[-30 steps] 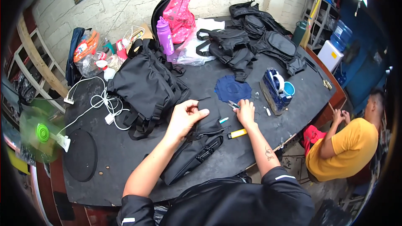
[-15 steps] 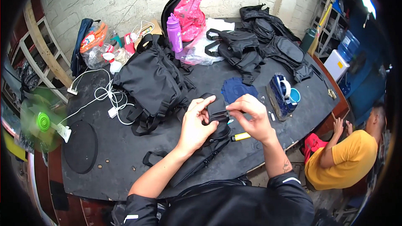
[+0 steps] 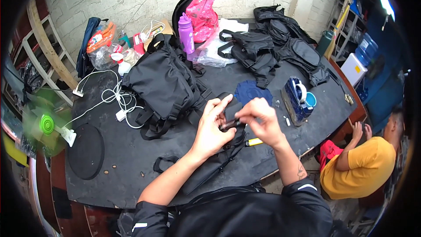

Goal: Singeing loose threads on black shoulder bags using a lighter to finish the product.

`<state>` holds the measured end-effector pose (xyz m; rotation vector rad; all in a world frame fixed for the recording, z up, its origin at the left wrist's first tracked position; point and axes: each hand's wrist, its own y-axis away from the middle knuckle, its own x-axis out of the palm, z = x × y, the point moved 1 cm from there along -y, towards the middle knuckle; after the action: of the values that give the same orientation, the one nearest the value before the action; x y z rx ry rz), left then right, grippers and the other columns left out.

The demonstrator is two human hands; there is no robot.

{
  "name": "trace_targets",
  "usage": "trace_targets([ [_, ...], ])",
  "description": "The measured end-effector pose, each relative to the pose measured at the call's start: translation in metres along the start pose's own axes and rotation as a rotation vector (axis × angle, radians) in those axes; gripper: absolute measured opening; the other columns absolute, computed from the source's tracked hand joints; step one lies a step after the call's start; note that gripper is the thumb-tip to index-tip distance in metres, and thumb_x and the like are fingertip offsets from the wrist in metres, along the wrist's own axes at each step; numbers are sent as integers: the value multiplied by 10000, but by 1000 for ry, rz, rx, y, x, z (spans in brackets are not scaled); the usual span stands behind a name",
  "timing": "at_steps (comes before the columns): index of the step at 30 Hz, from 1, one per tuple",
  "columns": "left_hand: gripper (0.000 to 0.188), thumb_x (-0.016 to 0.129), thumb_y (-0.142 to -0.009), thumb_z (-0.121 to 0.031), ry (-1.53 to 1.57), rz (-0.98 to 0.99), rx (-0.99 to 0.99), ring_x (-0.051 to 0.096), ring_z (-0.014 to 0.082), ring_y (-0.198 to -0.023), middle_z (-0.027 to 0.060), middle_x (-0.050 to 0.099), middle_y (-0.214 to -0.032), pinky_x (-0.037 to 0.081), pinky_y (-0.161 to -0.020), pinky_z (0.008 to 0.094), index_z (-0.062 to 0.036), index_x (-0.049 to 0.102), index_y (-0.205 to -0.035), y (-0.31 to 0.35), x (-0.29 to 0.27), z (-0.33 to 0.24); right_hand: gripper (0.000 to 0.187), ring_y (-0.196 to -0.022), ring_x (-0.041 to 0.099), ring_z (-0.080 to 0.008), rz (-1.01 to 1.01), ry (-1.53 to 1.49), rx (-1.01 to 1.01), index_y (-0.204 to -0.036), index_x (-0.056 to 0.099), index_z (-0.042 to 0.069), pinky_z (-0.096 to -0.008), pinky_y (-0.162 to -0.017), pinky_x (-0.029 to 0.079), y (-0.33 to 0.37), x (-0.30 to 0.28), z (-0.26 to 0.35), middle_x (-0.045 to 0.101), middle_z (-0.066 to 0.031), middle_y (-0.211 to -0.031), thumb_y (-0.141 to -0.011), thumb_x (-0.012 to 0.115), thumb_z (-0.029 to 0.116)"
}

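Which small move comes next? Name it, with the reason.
Probably hold the left hand steady: its fingers and thumb hold the black fabric, and the right hand is bunched close beside it, so a slip could spoil fine work. Blur hides what the right fingertips grip.

The left forearm (image 3: 171, 180) and tattooed right forearm (image 3: 289, 162) angle inward. The left hand (image 3: 212, 127) curves, thumb (image 3: 229, 136) opposite its fingers (image 3: 224, 101); the right hand (image 3: 264, 125), motion-blurred, bends its fingers inward, just beside the left.
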<state>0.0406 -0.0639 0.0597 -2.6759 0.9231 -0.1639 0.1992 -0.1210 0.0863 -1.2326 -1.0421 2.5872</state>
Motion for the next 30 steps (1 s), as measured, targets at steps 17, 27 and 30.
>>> trace_targets([
  [17,808,635,-594,148,-118,16,12,434,71,-862,15,313,-1107,443,-749,201,-34,424,-1353,-1,-5,-3,191,-687,558,-188,-108,85,-47,-806,654,69,-304,-704,374,-2,-4,5,626,-18,-741,-651,644,-42],
  [27,836,630,-585,149,-162,-21,37,455,72,-874,18,315,-1140,451,-774,213,-20,396,-1369,-3,-7,-2,151,-686,566,-181,1,84,-50,-821,656,41,-299,-685,410,-5,1,5,614,-33,-733,-697,644,-44],
  [30,837,622,-584,152,-72,-26,56,460,74,-880,19,309,-1140,457,-774,219,-17,391,-1371,-3,-3,-11,175,-696,572,-188,-326,-72,61,-820,660,54,-299,-693,400,-2,-1,-10,618,-29,-724,-674,644,-41],
])
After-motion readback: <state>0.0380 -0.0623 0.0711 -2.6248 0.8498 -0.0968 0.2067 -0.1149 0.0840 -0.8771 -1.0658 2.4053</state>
